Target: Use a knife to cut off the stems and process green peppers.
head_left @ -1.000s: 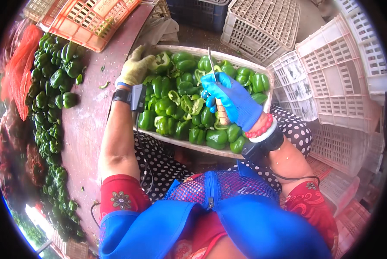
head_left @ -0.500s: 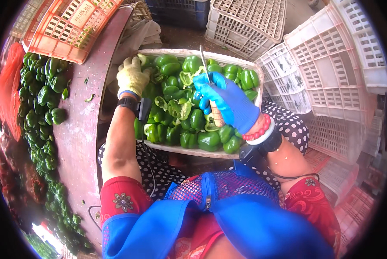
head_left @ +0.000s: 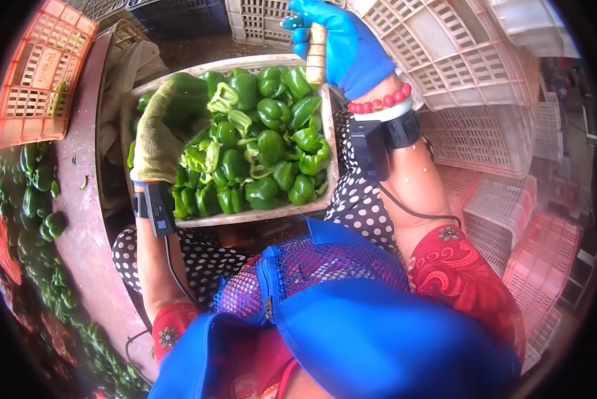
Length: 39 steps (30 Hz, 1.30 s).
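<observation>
My left hand (head_left: 155, 133), in a yellow glove, reaches into the left side of a pale tray (head_left: 240, 221) packed with green peppers (head_left: 262, 189), some cut or broken. Its fingers are blurred and turned away, beside a large dark-green pepper (head_left: 189, 93), so I cannot make out their grip. My right hand (head_left: 348, 50), in a blue glove, is raised beyond the tray's upper right corner, closed round the wooden handle (head_left: 317, 56) of a knife; the blade is not visible.
A pink board (head_left: 92, 246) on my left bears a long heap of peppers (head_left: 35, 213) and an orange crate (head_left: 45, 73). White crates (head_left: 431, 40) stand beyond and to the right, pinkish ones (head_left: 538, 259) lower right, and a dark blue crate (head_left: 172, 16) at the back.
My right hand has risen with the knife from over the peppers to beyond the tray's corner. The view has shifted, with tray and board now further left. My left hand has turned and is blurred.
</observation>
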Each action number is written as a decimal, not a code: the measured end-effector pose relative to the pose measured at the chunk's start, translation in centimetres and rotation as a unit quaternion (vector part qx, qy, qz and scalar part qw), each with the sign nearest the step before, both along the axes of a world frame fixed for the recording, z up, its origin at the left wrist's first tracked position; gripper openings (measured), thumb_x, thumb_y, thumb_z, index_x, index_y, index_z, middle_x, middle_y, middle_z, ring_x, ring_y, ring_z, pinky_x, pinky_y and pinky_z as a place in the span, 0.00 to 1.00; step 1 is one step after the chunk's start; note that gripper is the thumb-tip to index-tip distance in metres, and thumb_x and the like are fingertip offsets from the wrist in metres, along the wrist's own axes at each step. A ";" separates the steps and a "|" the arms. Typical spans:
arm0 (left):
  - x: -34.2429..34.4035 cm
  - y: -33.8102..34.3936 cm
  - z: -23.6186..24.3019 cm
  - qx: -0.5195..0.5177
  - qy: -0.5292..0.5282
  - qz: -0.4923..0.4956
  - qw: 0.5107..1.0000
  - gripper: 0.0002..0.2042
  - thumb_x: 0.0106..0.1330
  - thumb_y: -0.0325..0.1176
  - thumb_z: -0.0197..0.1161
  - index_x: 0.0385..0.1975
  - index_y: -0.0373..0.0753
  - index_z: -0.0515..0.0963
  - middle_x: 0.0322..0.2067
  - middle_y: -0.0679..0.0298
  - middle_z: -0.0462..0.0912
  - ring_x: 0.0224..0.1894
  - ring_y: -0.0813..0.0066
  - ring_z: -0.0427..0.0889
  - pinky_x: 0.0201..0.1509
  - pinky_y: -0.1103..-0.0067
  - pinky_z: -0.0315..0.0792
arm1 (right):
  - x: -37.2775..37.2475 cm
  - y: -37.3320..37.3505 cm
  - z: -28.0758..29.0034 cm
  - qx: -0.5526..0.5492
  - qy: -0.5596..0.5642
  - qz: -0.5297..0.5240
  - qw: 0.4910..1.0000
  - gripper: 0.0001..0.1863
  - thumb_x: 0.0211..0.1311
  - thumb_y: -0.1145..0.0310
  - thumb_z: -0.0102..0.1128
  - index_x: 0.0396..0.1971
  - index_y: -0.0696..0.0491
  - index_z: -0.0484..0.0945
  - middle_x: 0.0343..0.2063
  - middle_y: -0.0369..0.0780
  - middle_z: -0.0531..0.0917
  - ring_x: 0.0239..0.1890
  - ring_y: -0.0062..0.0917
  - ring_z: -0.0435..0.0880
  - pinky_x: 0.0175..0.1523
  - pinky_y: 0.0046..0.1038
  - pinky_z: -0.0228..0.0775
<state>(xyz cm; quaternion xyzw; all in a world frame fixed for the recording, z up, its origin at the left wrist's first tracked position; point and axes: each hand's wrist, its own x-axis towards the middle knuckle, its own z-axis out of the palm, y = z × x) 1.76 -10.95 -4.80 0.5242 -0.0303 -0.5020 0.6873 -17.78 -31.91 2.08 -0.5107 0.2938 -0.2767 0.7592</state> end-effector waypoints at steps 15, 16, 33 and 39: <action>-8.4 3.4 1.3 0.138 -0.014 -0.169 0.976 0.24 0.69 0.52 0.60 0.52 0.37 0.79 0.39 0.55 0.86 0.28 0.63 0.85 0.24 0.74 0.77 | -1.6 3.0 -6.0 -0.101 0.205 0.387 0.894 0.18 0.60 0.52 0.71 0.32 0.52 0.81 0.22 0.32 0.78 0.21 0.15 0.74 0.25 0.21 0.66; -8.3 4.9 1.1 0.160 -0.028 -0.249 0.955 0.22 0.69 0.50 0.62 0.49 0.37 0.81 0.38 0.58 0.86 0.28 0.69 0.85 0.24 0.76 0.77 | -1.6 3.0 -6.3 -0.075 0.214 0.366 0.903 0.18 0.61 0.52 0.69 0.34 0.53 0.81 0.22 0.32 0.78 0.21 0.15 0.74 0.26 0.21 0.67; -13.5 10.4 -0.2 0.492 -0.607 -0.137 0.609 0.28 0.61 0.54 0.67 0.51 0.37 0.76 0.45 0.43 0.83 0.47 0.45 0.84 0.53 0.59 0.76 | -0.4 11.9 -12.7 -0.046 0.282 0.406 0.868 0.13 0.59 0.61 0.68 0.36 0.55 0.80 0.23 0.35 0.81 0.20 0.19 0.76 0.24 0.23 0.69; -11.8 10.3 -2.5 0.400 -0.494 -0.316 0.705 0.27 0.60 0.49 0.68 0.53 0.37 0.77 0.44 0.44 0.85 0.48 0.47 0.83 0.53 0.62 0.76 | 0.5 14.9 -13.2 -0.258 0.299 0.379 0.837 0.27 0.50 0.57 0.74 0.48 0.54 0.76 0.35 0.45 0.85 0.35 0.37 0.85 0.42 0.36 0.76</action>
